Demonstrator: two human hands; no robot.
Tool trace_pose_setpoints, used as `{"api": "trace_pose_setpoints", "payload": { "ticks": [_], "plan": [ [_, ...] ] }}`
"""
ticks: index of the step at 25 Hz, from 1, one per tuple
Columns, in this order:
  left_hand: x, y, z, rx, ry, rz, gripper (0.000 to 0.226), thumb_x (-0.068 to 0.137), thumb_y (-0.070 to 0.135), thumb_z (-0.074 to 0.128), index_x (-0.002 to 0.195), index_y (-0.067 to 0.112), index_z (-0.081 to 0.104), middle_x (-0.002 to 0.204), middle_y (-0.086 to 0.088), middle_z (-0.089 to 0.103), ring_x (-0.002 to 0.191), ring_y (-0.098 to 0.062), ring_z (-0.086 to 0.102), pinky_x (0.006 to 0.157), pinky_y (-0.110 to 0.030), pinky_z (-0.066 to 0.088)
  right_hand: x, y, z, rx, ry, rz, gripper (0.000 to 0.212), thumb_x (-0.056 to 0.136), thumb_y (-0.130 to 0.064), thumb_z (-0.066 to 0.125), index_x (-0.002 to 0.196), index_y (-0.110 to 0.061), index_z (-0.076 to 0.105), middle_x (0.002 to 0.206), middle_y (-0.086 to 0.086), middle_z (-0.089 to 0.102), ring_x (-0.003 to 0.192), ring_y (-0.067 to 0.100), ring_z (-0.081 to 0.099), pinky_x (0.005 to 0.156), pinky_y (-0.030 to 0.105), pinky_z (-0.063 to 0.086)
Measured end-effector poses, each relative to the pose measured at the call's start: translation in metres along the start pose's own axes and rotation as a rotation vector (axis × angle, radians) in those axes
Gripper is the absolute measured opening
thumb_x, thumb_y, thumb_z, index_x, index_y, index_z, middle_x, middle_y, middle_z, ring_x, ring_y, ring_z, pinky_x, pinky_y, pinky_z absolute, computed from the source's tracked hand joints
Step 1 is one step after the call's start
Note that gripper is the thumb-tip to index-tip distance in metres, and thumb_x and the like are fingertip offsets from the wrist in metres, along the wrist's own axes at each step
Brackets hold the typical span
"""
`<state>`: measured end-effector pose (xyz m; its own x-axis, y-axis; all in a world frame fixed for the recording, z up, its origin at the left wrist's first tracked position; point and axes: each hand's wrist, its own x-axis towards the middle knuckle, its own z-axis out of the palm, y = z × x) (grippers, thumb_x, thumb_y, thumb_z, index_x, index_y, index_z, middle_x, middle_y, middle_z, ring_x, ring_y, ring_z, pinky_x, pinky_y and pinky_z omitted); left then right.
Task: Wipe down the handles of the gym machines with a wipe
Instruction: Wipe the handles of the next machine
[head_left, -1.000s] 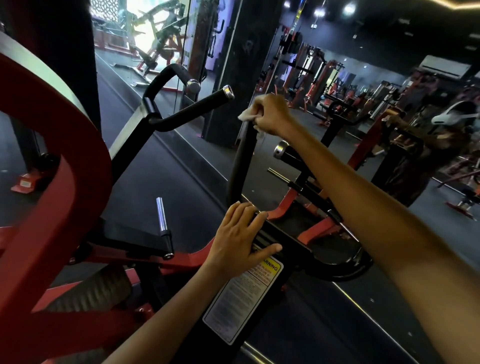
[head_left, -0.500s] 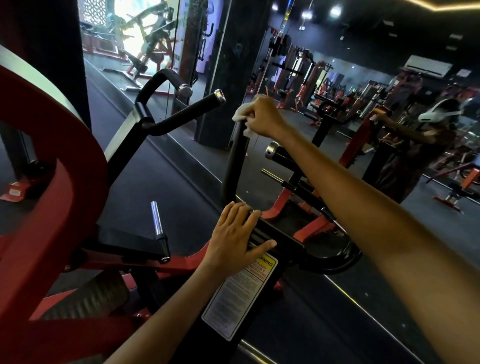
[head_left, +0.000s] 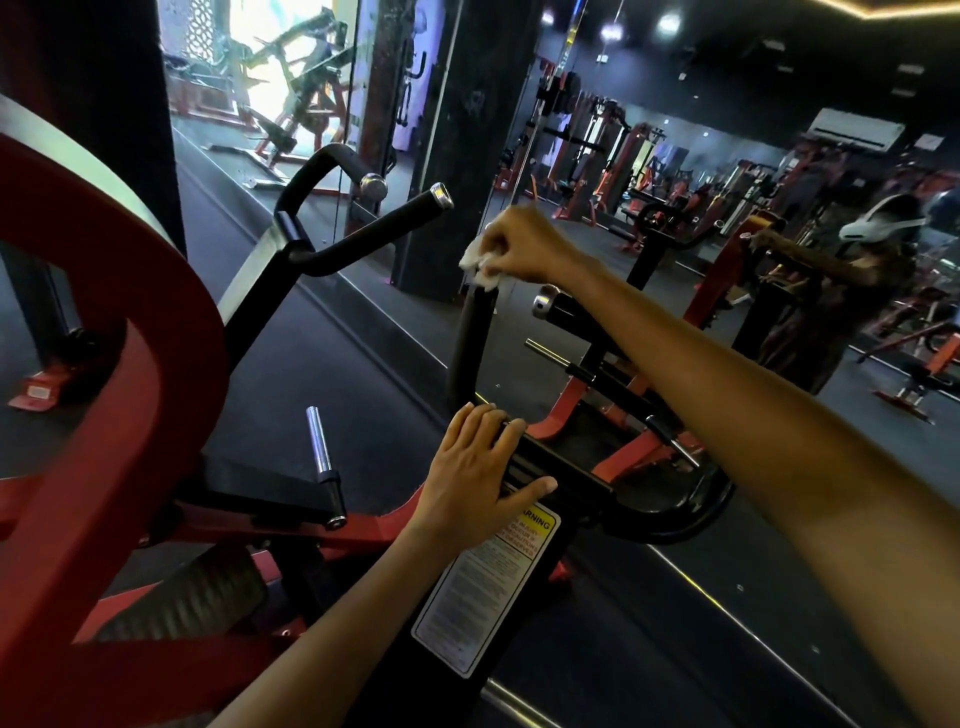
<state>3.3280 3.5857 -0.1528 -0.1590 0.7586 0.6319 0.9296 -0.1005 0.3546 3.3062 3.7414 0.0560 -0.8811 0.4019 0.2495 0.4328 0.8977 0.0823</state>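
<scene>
Wipe (head_left: 478, 264) at 12 o'clock, bunched in right hand (head_left: 524, 244) grip atop upright handle (head_left: 470, 338); left hand (head_left: 478, 462), fingers flat, braces frame; angled handle (head_left: 374, 228) at 11 o'clock apparently still to do.

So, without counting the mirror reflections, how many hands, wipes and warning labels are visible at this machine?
Hands: 2 (left hand resting on the frame, right hand at the handle top)
Wipe: 1, held by the right hand
Warning label: 1
Total: 4

Dim gym, blown-out window glare upper left, ceiling spotlights, wide-angle bending at edges.
</scene>
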Motion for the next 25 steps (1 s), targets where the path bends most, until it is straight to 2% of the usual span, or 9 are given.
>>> {"api": "trace_pose_setpoints", "payload": {
  "ticks": [2, 4, 10, 13, 15, 19, 21, 23, 25],
  "plan": [
    [0.0, 0.0, -0.001, -0.002, -0.012, -0.004, 0.077, 0.088, 0.073, 0.019, 0.129, 0.016, 0.051, 0.128, -0.004, 0.052, 0.13, -0.023, 0.039, 0.117, -0.045, 0.018, 0.009, 0.006, -0.002, -0.006, 0.124, 0.061, 0.015, 0.082, -0.013, 0.066, 0.093, -0.003, 0.068, 0.093, 0.004, 0.049, 0.082, 0.011, 0.045, 0.06, 0.013, 0.029],
    [0.0, -0.001, -0.001, 0.0, -0.007, -0.003, 0.076, 0.089, 0.073, 0.02, 0.129, 0.016, 0.051, 0.127, -0.003, 0.053, 0.129, -0.023, 0.04, 0.117, -0.045, 0.019, 0.007, 0.001, 0.005, 0.02, 0.12, 0.069, 0.011, 0.084, -0.01, 0.063, 0.089, -0.001, 0.068, 0.091, 0.004, 0.049, 0.08, 0.01, 0.045, 0.059, 0.012, 0.028],
    [-0.001, -0.003, 0.002, 0.004, 0.023, 0.012, 0.074, 0.089, 0.072, 0.022, 0.127, 0.017, 0.051, 0.126, -0.003, 0.053, 0.128, -0.021, 0.039, 0.117, -0.04, 0.014, -0.018, -0.016, 0.023, 0.008, -0.112, -0.101, 0.013, 0.083, -0.01, 0.065, 0.092, -0.003, 0.07, 0.091, 0.001, 0.054, 0.082, 0.01, 0.052, 0.064, 0.012, 0.033],
    [-0.001, -0.002, 0.002, 0.002, 0.021, 0.01, 0.077, 0.089, 0.074, 0.018, 0.131, 0.017, 0.05, 0.131, -0.004, 0.05, 0.134, -0.022, 0.034, 0.118, -0.039, 0.008, -0.001, -0.002, 0.006, 0.05, 0.114, 0.041, 0.014, 0.085, -0.002, 0.059, 0.094, 0.001, 0.07, 0.092, 0.005, 0.054, 0.079, 0.011, 0.056, 0.06, 0.006, 0.033],
    [-0.002, 0.0, 0.003, -0.021, 0.032, -0.014, 0.08, 0.088, 0.074, 0.016, 0.136, 0.017, 0.046, 0.142, -0.005, 0.043, 0.141, -0.021, 0.023, 0.119, -0.039, 0.003, 0.004, 0.002, 0.002, 0.089, 0.203, 0.13, 0.017, 0.086, -0.001, 0.057, 0.097, 0.002, 0.069, 0.1, 0.009, 0.055, 0.08, 0.012, 0.057, 0.063, 0.012, 0.041],
    [-0.014, 0.013, 0.014, -0.104, 0.087, -0.114, 0.076, 0.089, 0.074, 0.017, 0.147, 0.024, 0.022, 0.158, -0.004, 0.013, 0.147, -0.014, -0.007, 0.119, -0.042, -0.005, -0.021, -0.022, 0.019, 0.089, 0.108, 0.044, 0.013, 0.087, -0.002, 0.057, 0.095, 0.003, 0.066, 0.096, 0.002, 0.046, 0.076, 0.005, 0.05, 0.08, 0.024, 0.049],
    [-0.027, 0.02, 0.023, -0.099, 0.079, -0.148, 0.089, 0.083, 0.08, 0.025, 0.15, 0.023, 0.01, 0.159, -0.004, 0.003, 0.147, -0.018, -0.008, 0.118, -0.05, -0.002, -0.039, -0.028, 0.032, 0.071, 0.046, -0.046, 0.015, 0.087, -0.001, 0.058, 0.098, 0.004, 0.066, 0.096, 0.003, 0.047, 0.083, 0.011, 0.054, 0.083, 0.026, 0.049],
    [-0.041, 0.026, 0.03, -0.039, 0.052, -0.135, 0.115, 0.069, 0.089, 0.037, 0.152, 0.018, 0.001, 0.159, -0.009, -0.004, 0.147, -0.026, -0.007, 0.113, -0.056, 0.0, -0.049, -0.028, 0.034, 0.06, -0.028, -0.11, 0.019, 0.086, -0.002, 0.06, 0.103, 0.002, 0.067, 0.093, 0.001, 0.045, 0.084, 0.014, 0.054, 0.078, 0.025, 0.049],
    [-0.05, 0.029, 0.036, 0.007, 0.052, -0.123, 0.13, 0.06, 0.092, 0.044, 0.152, 0.015, -0.006, 0.159, -0.01, -0.007, 0.147, -0.029, -0.004, 0.11, -0.06, 0.004, -0.047, -0.023, 0.028, 0.088, -0.002, -0.101, 0.02, 0.087, -0.004, 0.06, 0.105, -0.001, 0.068, 0.093, 0.0, 0.046, 0.084, 0.011, 0.051, 0.077, 0.023, 0.048]
  ]
}}
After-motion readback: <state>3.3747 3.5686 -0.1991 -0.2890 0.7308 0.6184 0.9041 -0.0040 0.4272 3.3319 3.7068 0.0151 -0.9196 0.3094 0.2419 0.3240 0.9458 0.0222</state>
